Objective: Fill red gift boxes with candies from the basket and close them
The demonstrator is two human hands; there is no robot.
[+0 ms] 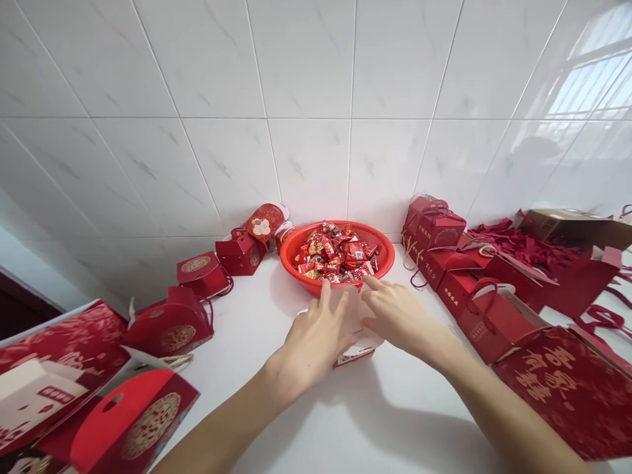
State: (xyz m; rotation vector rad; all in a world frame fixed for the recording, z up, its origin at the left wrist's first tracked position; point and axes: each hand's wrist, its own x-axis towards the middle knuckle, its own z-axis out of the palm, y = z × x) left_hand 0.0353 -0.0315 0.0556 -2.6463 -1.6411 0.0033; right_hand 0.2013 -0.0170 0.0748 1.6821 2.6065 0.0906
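Low in the middle of the table, a small white paper candy box [356,354] with a red pattern along its lower edge stands between my hands. My left hand [318,329] is at its left side, index and middle fingers pointing forward and the thumb across the front. From the right, my right hand [392,306] holds the box's upper edge, index finger extended and the others bent. Pale upper flaps between the hands look blurred, and my fingers partly cover the box. Just behind it sits a red plastic basket [301,280] full of wrapped candies [340,250].
Several red gift boxes [170,322] line the left side, with a larger one [148,421] nearest me. More red boxes [457,289] run down the right. Behind them are red ribbons [523,247] and a cardboard box [567,224]. A white tiled wall [311,164] bounds the table.
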